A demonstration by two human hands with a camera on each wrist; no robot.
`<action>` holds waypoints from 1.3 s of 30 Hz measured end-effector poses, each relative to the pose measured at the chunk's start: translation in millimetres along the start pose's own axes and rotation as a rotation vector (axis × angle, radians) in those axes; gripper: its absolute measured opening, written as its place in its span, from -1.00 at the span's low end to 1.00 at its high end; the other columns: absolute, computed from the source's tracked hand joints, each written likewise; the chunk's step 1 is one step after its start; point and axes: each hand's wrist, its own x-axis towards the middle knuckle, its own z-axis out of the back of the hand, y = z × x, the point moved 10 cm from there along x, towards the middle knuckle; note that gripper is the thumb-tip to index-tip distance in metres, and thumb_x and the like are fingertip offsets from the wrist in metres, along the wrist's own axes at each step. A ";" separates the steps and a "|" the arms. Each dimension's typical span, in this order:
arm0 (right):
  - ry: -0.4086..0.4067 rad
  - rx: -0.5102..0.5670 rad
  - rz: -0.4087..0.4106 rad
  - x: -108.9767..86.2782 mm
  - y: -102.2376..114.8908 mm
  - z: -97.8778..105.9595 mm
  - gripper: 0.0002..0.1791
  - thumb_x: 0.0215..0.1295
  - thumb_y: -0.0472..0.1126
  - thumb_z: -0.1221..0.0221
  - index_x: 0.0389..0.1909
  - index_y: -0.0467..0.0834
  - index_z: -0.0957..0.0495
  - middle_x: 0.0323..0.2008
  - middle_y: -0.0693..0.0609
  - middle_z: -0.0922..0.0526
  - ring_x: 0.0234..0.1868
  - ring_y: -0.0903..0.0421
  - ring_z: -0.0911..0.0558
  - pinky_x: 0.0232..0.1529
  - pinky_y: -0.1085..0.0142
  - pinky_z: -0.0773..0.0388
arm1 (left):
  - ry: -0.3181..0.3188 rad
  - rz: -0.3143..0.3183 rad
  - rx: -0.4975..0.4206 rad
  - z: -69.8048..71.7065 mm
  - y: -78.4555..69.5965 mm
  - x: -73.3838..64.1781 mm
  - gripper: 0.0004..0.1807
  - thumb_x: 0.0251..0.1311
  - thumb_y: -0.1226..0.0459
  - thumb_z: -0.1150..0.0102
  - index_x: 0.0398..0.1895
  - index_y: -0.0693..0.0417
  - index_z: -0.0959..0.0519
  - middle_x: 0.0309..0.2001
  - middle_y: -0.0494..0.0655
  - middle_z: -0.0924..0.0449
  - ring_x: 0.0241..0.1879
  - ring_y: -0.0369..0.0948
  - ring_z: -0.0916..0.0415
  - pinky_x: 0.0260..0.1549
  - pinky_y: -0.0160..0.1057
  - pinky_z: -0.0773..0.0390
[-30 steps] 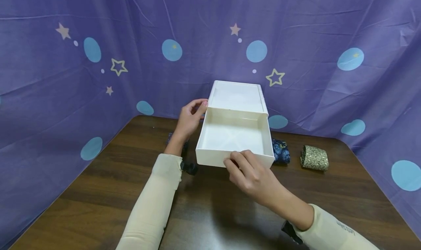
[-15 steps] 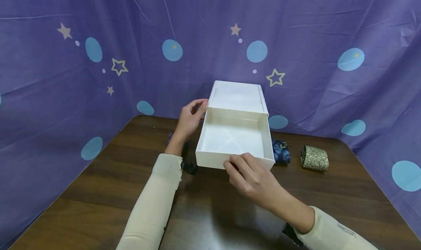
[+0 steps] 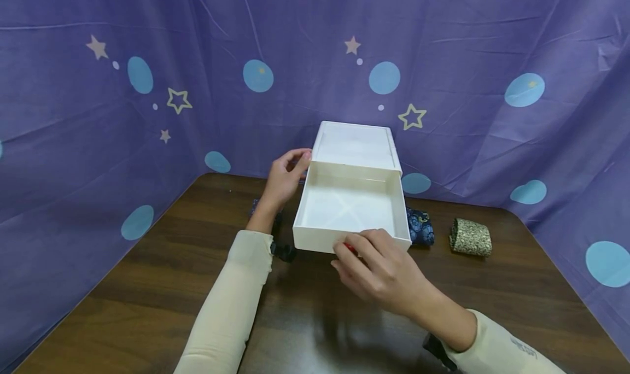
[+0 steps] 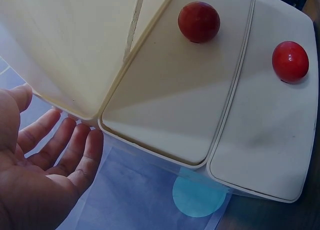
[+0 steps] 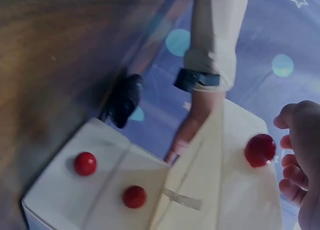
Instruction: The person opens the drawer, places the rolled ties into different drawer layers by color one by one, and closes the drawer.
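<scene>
A white drawer unit (image 3: 356,144) stands on the table with its top drawer (image 3: 300,237) pulled out; the inside looks bare. My right hand (image 3: 381,270) is at the drawer's front, fingers bent loosely around a round red knob (image 3: 350,248). In the right wrist view the fingertips stand apart from that knob (image 5: 260,150). My left hand (image 3: 285,177) rests against the unit's left side near the upper edge, its fingers relaxed and slightly curved. Two lower drawer fronts, each with a red knob (image 4: 199,22), show closed in the left wrist view.
Right of the unit lies a dark blue patterned fabric roll (image 3: 420,227), partly hidden by the drawer. Farther right sits a gold-green speckled roll (image 3: 471,236). Another dark patterned piece (image 3: 254,205) is mostly hidden behind my left arm. A purple curtain (image 3: 315,62) closes off the back.
My right hand's fingers have loosened and shifted slightly at the drawer front, so the red knob now shows between them. The drawer and left hand stay where they were.
</scene>
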 end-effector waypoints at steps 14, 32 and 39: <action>-0.114 0.107 -0.181 6.2 -54.5 36.2 -0.72 0.42 -0.14 -0.19 -0.16 -0.31 -0.69 -0.32 -0.17 -0.66 -0.38 -0.15 -0.57 -0.47 0.03 -0.48 | 0.006 -0.004 0.000 -1.2 -0.3 -0.5 -0.54 0.49 0.07 -0.16 0.23 0.23 -0.58 0.06 0.15 -0.64 -0.02 -0.03 -0.61 -0.01 0.11 -0.66; 0.028 0.087 -0.490 -69.0 -142.6 29.9 -0.65 0.31 -0.21 -0.09 -0.08 -0.37 -0.68 -0.21 -0.29 -0.68 -0.27 -0.26 -0.56 -0.23 -0.07 -0.48 | 0.003 -0.013 0.013 -1.2 -3.3 -2.3 -0.54 0.49 0.06 -0.17 0.23 0.21 -0.59 0.04 0.14 -0.64 -0.06 -0.10 -0.59 0.00 0.14 -0.65; 0.237 0.096 -0.598 -111.7 -169.4 0.0 -0.64 0.27 -0.24 -0.20 0.02 -0.36 -0.64 -0.10 -0.28 -0.66 -0.15 -0.24 -0.56 -0.12 -0.10 -0.53 | 0.001 -0.022 0.010 -0.3 -3.6 -1.6 -0.55 0.49 0.08 -0.16 0.23 0.22 -0.59 0.04 0.16 -0.64 -0.05 -0.06 -0.59 0.00 0.16 -0.64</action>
